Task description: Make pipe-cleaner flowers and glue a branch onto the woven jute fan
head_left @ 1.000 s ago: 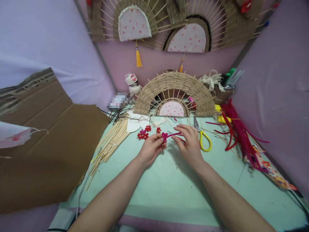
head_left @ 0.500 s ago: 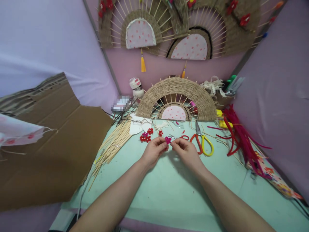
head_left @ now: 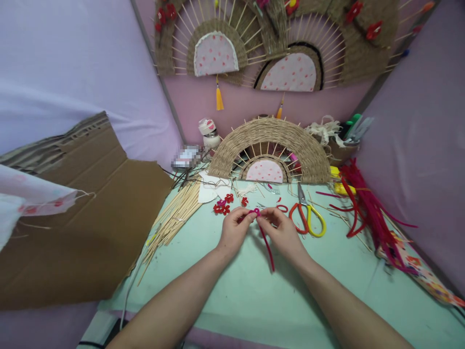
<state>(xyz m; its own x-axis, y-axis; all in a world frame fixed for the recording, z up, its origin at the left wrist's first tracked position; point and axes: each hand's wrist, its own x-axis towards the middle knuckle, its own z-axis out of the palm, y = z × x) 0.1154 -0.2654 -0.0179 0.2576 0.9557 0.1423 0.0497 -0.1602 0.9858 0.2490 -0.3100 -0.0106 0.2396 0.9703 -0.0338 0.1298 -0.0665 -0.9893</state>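
The near half of the table (head_left: 232, 295) is bare green surface, crossed only by the two forearms coming in from the near edge. Past mid-table the left hand (head_left: 234, 231) and right hand (head_left: 282, 233) meet fingertip to fingertip. Both pinch the curled end of a magenta pipe cleaner (head_left: 267, 248), thumbs and forefingers closed tight on it and the other fingers loosely tucked. Its free tail runs back toward the near edge between the wrists.

The work looks like shaping a small loop or petal at that end. A further bend would call for one hand to hold the curl firm while the other swings the tail round, and the bare surface below the hands gives room for that.

Just beyond the fingertips lie small red flowers (head_left: 222, 208) to the left and a red loop (head_left: 282, 208) to the right. The red-and-yellow scissors (head_left: 308, 219) are near the right hand but clear of it. A bundle of thin sticks (head_left: 174, 218) fans along the left edge beside a cardboard sheet (head_left: 83, 232). A heap of red and pink pipe cleaners (head_left: 363, 208) and a printed cloth (head_left: 417, 272) crowd the right edge.

At the far edge a woven half-round fan (head_left: 271, 140) stands upright, with a jar (head_left: 209, 133) to its left and a cup of tools (head_left: 345, 143) to its right. More fans (head_left: 214, 53) hang on the wall behind.
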